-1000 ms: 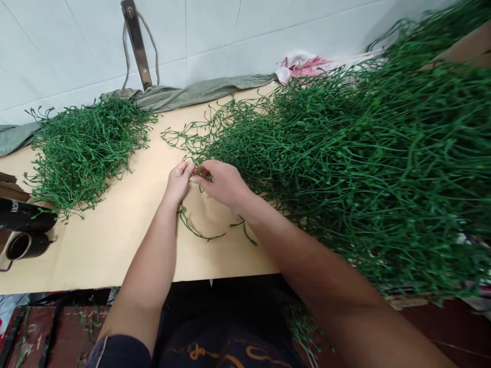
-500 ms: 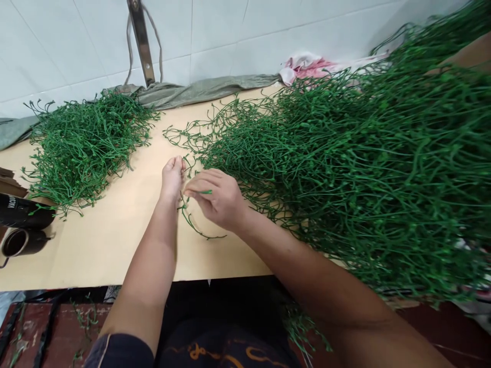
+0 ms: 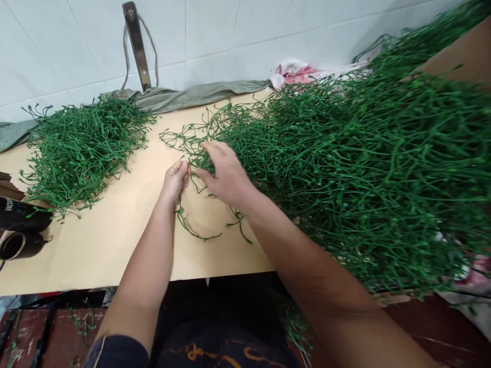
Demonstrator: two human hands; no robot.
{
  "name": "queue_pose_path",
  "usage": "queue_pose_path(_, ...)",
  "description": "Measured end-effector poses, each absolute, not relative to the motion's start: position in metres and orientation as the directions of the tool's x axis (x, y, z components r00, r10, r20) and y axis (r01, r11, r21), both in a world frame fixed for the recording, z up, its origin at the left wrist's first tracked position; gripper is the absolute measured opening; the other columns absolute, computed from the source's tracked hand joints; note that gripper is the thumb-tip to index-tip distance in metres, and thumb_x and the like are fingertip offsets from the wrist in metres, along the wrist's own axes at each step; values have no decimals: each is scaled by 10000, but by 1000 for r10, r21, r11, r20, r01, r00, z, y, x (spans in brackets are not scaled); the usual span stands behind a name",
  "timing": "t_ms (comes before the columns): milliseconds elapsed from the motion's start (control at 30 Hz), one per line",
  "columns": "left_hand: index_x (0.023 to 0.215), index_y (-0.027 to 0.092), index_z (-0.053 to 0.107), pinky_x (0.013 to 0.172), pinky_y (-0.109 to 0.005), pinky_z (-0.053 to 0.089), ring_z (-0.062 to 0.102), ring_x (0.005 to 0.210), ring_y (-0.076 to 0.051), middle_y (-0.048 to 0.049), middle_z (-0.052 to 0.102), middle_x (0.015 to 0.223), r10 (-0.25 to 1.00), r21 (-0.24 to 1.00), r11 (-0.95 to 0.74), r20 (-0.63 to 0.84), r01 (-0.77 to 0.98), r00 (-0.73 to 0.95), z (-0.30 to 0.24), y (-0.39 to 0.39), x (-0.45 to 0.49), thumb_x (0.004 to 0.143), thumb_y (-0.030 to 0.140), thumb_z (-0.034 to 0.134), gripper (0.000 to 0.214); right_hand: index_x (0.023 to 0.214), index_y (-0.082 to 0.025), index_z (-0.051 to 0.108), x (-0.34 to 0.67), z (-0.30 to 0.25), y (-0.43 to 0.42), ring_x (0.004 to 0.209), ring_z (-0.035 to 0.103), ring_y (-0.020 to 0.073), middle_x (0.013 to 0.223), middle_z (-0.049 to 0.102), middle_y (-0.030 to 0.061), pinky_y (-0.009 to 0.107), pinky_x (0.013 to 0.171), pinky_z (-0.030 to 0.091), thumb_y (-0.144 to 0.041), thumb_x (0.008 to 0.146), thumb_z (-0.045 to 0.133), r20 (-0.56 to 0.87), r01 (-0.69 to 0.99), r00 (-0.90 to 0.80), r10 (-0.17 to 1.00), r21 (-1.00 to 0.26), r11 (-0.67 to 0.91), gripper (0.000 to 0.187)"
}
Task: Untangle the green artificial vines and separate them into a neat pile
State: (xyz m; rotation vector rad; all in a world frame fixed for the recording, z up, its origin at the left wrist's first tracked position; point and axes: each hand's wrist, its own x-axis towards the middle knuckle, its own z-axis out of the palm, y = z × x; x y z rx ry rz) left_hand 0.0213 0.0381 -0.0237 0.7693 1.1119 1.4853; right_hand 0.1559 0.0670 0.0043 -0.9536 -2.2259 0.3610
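My left hand (image 3: 176, 179) is closed in a pinch above the tabletop, shut on a thin green stem at its fingertips. Below that wrist, a curved green stem (image 3: 195, 234) with small nubs arcs over the table. My right hand (image 3: 227, 176) is open, thumb and fingers apart, at the left edge of a large heap of green stems (image 3: 326, 168). A loose forked stem (image 3: 241, 225) lies beneath the right wrist. The stems are slender and branched, with small knobs at their tips.
A smaller heap of green stems (image 3: 88, 148) lies at the left. Beside it are a black cylinder (image 3: 23, 214) and a dark cup (image 3: 23, 245). Rolled grey-green cloth (image 3: 199, 94) and a pink-white cloth (image 3: 293, 74) line the wall. A brown sheet (image 3: 460, 56) covers the upper right.
My right hand has opened and moved up and right toward the large heap; the short green piece at its fingers is gone from there. My left hand stays closed, slightly farther right.
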Motion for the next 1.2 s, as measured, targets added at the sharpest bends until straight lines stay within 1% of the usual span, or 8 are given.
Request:
queue_pose_path(167,570,156,376,358,-149,97,170,331,7,97,242,411,967,922,51,-142,-385,-211,-24,37,21,748,393,606,375,1157,-104,514,133,-5,67,979,534,235,1073,598,156,380,860,420,-182,795,440,327,464,-651,685,-543,700,377)
queue_pose_path(333,587,149,402,368,-156,109,179,349,-1,90,287,418,963,953,51,-126,-300,-236,-26,38,25,787,344,563,322,833,-164,590,144,-7,69,718,552,182,781,648,78,291,660,395,-267,826,421,332,549,-537,776,-560,620,198)
queue_pose_path(567,565,143,403,389,-151,172,242,387,-14,76,315,447,945,971,44,-116,-235,-306,-35,41,25,790,309,554,318,561,-224,335,149,9,46,430,349,126,446,372,-29,261,473,252,-272,786,449,363,555,-500,786,-563,613,256)
queue_pose_path(667,579,146,397,383,-145,176,242,375,-11,76,333,460,895,959,-17,-112,-284,-432,-33,44,22,812,313,520,311,568,-224,327,156,32,27,481,395,136,481,398,-10,267,497,303,-261,794,437,477,456,-543,691,-523,720,255)
queue_pose_path(767,595,150,393,374,-132,178,236,361,-6,87,318,457,892,947,-31,-118,-320,-436,-30,43,19,815,310,515,298,603,-222,418,172,51,26,617,480,168,593,497,39,297,591,382,-286,819,424,590,469,-491,641,-441,765,225)
queue_pose_path(900,607,147,409,357,-115,155,203,342,0,104,258,431,919,932,11,-152,-362,-364,-26,37,13,807,325,530,294,783,-191,583,211,46,66,754,530,219,766,568,100,375,718,434,-305,793,462,603,667,-321,730,-403,626,167)
queue_pose_path(1067,617,156,413,348,-133,138,176,341,-9,102,198,437,926,838,-68,-150,-541,-348,-9,24,2,835,312,499,282,1125,-132,563,267,18,89,974,524,291,1068,539,178,466,852,420,-330,760,505,590,802,-127,797,-411,432,419)
queue_pose_path(1200,605,173,411,353,-168,179,190,365,-39,72,197,451,938,714,-168,-95,-679,-332,14,10,-1,898,309,365,326,1131,-137,575,265,3,52,1016,527,273,1115,542,165,450,871,439,-303,797,466,541,724,-242,805,-452,521,389)
